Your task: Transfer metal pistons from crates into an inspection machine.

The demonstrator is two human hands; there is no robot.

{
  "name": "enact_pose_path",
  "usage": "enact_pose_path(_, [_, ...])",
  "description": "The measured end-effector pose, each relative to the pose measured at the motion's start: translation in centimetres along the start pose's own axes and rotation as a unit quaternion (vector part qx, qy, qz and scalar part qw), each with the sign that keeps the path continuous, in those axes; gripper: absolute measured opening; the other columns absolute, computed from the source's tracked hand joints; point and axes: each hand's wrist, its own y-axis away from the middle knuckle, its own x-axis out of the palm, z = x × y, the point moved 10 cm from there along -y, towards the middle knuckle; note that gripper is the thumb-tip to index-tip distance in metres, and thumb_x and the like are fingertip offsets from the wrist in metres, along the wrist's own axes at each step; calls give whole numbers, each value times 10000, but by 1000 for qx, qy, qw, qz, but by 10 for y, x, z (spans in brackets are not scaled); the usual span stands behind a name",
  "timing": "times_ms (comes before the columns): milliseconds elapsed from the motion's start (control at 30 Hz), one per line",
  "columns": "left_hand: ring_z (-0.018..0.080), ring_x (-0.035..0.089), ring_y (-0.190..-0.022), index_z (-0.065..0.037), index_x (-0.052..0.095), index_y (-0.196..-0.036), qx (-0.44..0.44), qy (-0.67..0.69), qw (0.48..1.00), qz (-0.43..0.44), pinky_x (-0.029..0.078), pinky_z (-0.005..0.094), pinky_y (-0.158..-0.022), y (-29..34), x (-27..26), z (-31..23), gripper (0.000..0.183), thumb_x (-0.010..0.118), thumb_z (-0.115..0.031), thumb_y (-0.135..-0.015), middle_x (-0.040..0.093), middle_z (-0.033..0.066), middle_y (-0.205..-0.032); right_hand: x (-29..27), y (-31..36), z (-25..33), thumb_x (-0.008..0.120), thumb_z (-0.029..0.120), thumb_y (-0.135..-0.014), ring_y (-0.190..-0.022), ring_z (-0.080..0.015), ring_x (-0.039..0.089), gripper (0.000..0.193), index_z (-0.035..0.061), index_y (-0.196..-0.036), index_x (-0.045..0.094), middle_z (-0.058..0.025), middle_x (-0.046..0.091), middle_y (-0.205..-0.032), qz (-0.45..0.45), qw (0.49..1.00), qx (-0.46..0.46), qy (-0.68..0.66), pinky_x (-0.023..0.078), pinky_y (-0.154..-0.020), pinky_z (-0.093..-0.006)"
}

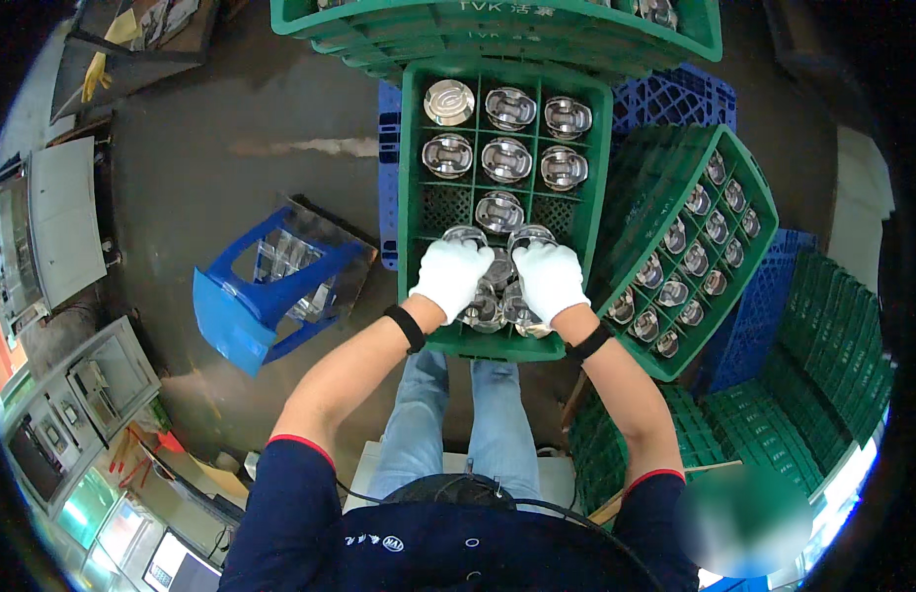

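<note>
A green divided crate (411, 148) lies in front of me with silver engine pistons in its compartments. My left hand (451, 278), in a white glove, is closed on a piston (465, 234) left of the middle column. Beside it, my right hand (551, 278), also gloved, grips another piston (532, 234). Between and below the hands more pistons (485, 311) show, partly covered by the gloves. Farther up, one piston (448, 103) stands with its round crown upward, while its neighbours (505, 159) show their open undersides. Two compartments in the third row, left and right, hold no piston.
A second green crate of pistons (720, 252) leans at the right, on a blue pallet (739, 326). Stacked green crates (497, 22) rise beyond mine. A blue plastic stool (243, 316) stands on the floor at the left. Empty crates (823, 365) pile up at the right.
</note>
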Motion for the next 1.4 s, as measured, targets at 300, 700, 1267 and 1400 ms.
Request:
enact_pose_path(300, [324, 632, -832, -139, 640, -991, 18, 47, 998, 28, 484, 443, -694, 23, -9, -10, 191, 575, -123, -812, 625, 151, -929, -64, -64, -97, 574, 135, -810, -736, -292, 650, 69, 115, -811, 639, -94, 631, -766, -182, 971, 148, 41, 514, -663, -439])
enact_pose_path(700, [262, 618, -911, -120, 708, -866, -16, -22, 995, 94, 459, 391, -716, 26, 17, -20, 125, 597, -170, -838, 631, 105, -950, -1, -141, -40, 620, 124, -782, -769, -321, 689, 93, 88, -839, 683, -141, 687, -852, -9, 999, 33, 4, 545, -671, -448])
enact_pose_path(1267, [287, 565, -918, -150, 686, -814, -35, 33, 998, -32, 438, 421, -784, 44, 15, -14, 78, 625, -181, -775, 588, 102, -949, -38, -25, -16, 771, 233, -700, -956, -325, 632, 369, 98, -1024, 656, -126, 636, -1034, 78, 990, 41, -107, 523, -805, -439])
enact_pose_path(1400, [303, 558, -922, -101, 697, -785, -23, 66, 997, -46, 439, 442, -787, 38, 13, -21, 85, 625, -134, -754, 591, 122, -954, -34, -3, -30, 725, 162, -731, -950, -317, 634, 370, 110, -1088, 646, -112, 645, -1036, -104, 983, 65, -136, 527, -804, -439])
